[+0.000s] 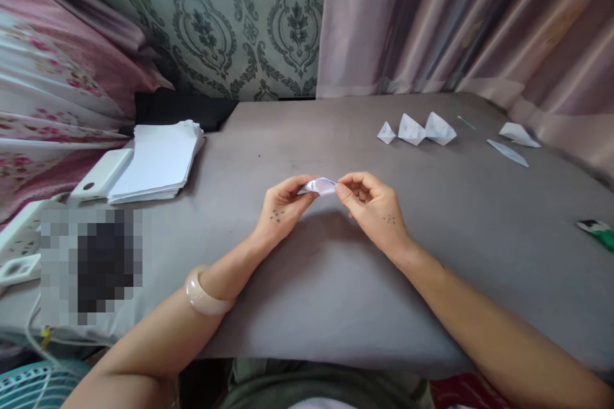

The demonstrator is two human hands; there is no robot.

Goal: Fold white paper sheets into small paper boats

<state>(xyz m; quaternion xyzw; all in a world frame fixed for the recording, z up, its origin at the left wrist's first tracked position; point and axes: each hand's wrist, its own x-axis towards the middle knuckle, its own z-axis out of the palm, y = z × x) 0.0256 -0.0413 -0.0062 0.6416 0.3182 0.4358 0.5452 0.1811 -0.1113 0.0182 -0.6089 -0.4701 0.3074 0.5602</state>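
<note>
A small piece of folded white paper [323, 186] is held just above the middle of the table, between both of my hands. My left hand [286, 204] pinches its left end between thumb and fingers. At the other end, the thumb and forefinger of my right hand [371, 204] grip the paper, with the remaining fingers curled behind. The paper looks partly opened along its folds; its underside is hidden. Farther back on the right stand a small folded paper shape [386, 133] and two larger ones, one in the middle [411, 130] and one beside it [440, 129].
A stack of white paper [156, 160] lies at the left on the grey-covered table [288, 134], against a white box [103, 174]. More folded paper [519, 135] and a thin flat piece [507, 153] lie far right. A power strip [23, 230] sits at the left edge.
</note>
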